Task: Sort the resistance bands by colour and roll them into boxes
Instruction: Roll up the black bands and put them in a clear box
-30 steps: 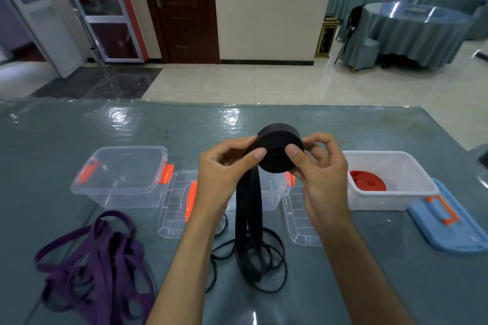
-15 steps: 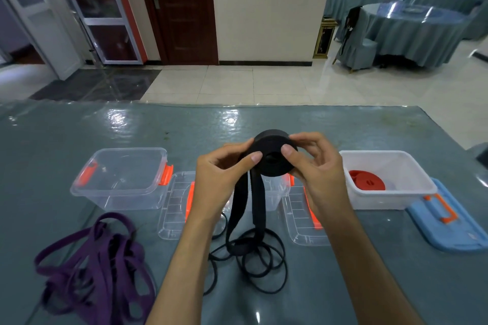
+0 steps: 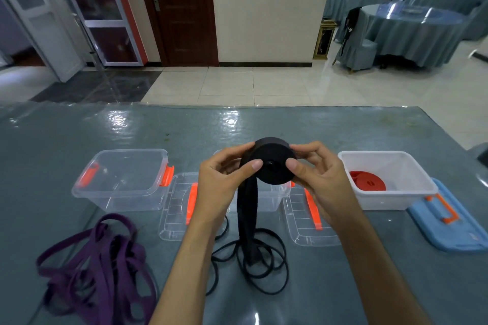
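Observation:
A tight roll of black resistance band (image 3: 272,163) hangs in the air above the table's middle. My left hand (image 3: 224,182) pinches its left side and my right hand (image 3: 317,177) pinches its right side, thumbs on the near face. The band's loose tail drops to a black heap (image 3: 253,261) on the table. A purple band pile (image 3: 97,264) lies at the near left. A rolled red band (image 3: 368,181) sits in the white box (image 3: 412,185) on the right. An empty clear box (image 3: 124,179) stands at the left; another clear box (image 3: 269,198) is mostly hidden behind my hands.
Two clear lids with orange latches lie flat, one (image 3: 177,208) left of my hands and one (image 3: 309,219) right of them. A blue lid (image 3: 449,221) rests beside the white box. The table (image 3: 79,129) has a glossy grey-green cover; tiled floor lies beyond its far edge.
The roll has turned between my fingers and taken up more band; the hanging tail is shorter and straighter. Both hands stay at about the same height.

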Action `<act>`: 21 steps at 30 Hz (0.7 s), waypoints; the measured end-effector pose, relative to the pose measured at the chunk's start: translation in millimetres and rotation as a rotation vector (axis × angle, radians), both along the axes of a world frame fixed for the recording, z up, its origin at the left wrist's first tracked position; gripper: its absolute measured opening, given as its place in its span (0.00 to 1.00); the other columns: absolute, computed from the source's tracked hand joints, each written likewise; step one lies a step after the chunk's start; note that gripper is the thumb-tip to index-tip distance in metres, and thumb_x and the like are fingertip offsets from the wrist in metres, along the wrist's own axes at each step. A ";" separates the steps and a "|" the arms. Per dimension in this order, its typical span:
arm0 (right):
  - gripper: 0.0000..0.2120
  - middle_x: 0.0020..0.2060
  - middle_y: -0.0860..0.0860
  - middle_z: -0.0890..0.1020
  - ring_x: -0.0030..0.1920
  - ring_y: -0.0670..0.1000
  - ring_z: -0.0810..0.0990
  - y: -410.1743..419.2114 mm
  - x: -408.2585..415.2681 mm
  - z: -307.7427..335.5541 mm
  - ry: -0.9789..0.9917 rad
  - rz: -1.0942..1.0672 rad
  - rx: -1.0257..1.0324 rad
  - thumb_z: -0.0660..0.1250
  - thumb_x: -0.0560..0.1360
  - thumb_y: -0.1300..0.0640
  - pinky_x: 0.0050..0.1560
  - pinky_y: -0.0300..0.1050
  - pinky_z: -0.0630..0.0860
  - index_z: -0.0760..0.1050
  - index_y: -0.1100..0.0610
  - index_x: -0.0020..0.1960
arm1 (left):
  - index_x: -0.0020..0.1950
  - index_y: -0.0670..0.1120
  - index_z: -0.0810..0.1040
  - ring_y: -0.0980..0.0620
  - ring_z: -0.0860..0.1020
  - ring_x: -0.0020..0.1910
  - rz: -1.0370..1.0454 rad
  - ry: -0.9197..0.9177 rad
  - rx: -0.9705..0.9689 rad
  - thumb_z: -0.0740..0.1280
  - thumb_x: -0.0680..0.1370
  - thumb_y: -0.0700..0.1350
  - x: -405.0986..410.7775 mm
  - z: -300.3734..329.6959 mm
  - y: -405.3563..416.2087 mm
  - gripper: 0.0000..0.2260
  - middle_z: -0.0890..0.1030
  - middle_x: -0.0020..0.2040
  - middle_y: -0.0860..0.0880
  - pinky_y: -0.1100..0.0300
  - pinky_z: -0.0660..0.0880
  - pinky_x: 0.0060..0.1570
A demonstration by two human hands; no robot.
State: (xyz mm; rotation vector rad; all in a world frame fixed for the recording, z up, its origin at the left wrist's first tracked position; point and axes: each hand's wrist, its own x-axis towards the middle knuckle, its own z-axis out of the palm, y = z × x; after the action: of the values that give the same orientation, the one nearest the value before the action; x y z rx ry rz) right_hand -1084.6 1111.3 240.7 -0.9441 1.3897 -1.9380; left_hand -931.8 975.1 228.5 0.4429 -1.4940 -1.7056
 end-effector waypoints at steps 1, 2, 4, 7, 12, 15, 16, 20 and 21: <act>0.11 0.56 0.57 0.87 0.56 0.59 0.87 0.3 -1.1 0.0 0.008 0.030 0.014 0.79 0.72 0.56 0.54 0.49 0.85 0.81 0.56 0.51 | 0.58 0.50 0.87 0.50 0.87 0.57 0.033 0.013 0.007 0.81 0.73 0.42 -0.1 0.5 0.4 0.15 0.89 0.55 0.48 0.65 0.81 0.56; 0.12 0.55 0.57 0.87 0.56 0.59 0.88 0.2 -1.5 1.0 0.025 0.049 0.030 0.80 0.71 0.56 0.54 0.48 0.85 0.79 0.57 0.47 | 0.55 0.49 0.87 0.49 0.87 0.56 0.061 0.021 0.025 0.82 0.71 0.44 -0.5 0.4 0.9 0.14 0.89 0.54 0.47 0.63 0.81 0.56; 0.13 0.52 0.56 0.88 0.52 0.57 0.89 -1.7 -0.2 1.8 0.044 0.042 0.038 0.82 0.70 0.56 0.49 0.46 0.85 0.78 0.57 0.44 | 0.51 0.47 0.86 0.45 0.87 0.55 0.078 0.018 0.064 0.83 0.70 0.45 -1.0 -1.5 1.2 0.12 0.89 0.52 0.45 0.58 0.83 0.57; 0.10 0.47 0.52 0.87 0.47 0.53 0.89 -7.1 4.0 0.5 0.091 -0.076 0.022 0.81 0.72 0.55 0.43 0.44 0.85 0.82 0.52 0.49 | 0.53 0.44 0.87 0.47 0.87 0.58 0.028 -0.026 0.083 0.81 0.72 0.44 0.5 -4.8 -2.7 0.12 0.88 0.56 0.45 0.59 0.81 0.58; 0.10 0.52 0.54 0.87 0.51 0.56 0.89 -9.2 5.1 -9.0 0.033 -0.009 0.041 0.80 0.74 0.56 0.49 0.47 0.85 0.80 0.54 0.51 | 0.58 0.47 0.89 0.48 0.86 0.59 -0.011 -0.050 0.027 0.80 0.73 0.41 6.9 -6.3 -9.5 0.14 0.88 0.57 0.47 0.62 0.81 0.59; 0.16 0.50 0.58 0.88 0.50 0.59 0.89 -10.0 3.5 -7.0 0.063 -0.019 0.077 0.82 0.71 0.53 0.48 0.50 0.86 0.77 0.55 0.48 | 0.56 0.45 0.88 0.47 0.87 0.57 0.031 -0.037 0.013 0.79 0.75 0.37 3.3 -10.7 -3.5 0.11 0.89 0.55 0.45 0.60 0.81 0.58; 0.15 0.49 0.57 0.88 0.49 0.58 0.89 -10.2 3.3 -6.2 0.090 -0.047 0.076 0.82 0.71 0.52 0.46 0.49 0.86 0.78 0.54 0.48 | 0.56 0.45 0.88 0.46 0.87 0.57 0.026 -0.031 0.043 0.79 0.75 0.37 2.0 -12.7 -0.9 0.10 0.89 0.55 0.45 0.59 0.82 0.59; 0.15 0.52 0.52 0.88 0.53 0.53 0.88 -7.7 3.0 -6.9 0.121 -0.056 0.021 0.79 0.75 0.55 0.49 0.47 0.86 0.84 0.49 0.61 | 0.60 0.43 0.87 0.48 0.86 0.59 -0.046 -0.083 0.043 0.77 0.77 0.36 1.9 -14.9 -1.8 0.13 0.88 0.57 0.47 0.58 0.82 0.61; 0.16 0.54 0.52 0.88 0.54 0.54 0.88 -5.9 2.2 -8.2 0.111 -0.027 0.018 0.78 0.75 0.56 0.52 0.47 0.85 0.84 0.49 0.62 | 0.62 0.44 0.86 0.48 0.86 0.59 -0.065 -0.089 0.035 0.77 0.77 0.35 3.0 -14.4 -3.1 0.14 0.88 0.58 0.47 0.59 0.81 0.60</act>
State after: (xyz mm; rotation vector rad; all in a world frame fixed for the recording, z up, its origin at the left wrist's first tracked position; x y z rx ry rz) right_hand -1082.4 1105.4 232.5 -1.0438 1.4867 -1.9144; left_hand -928.8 972.0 214.1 0.4992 -1.5589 -1.7858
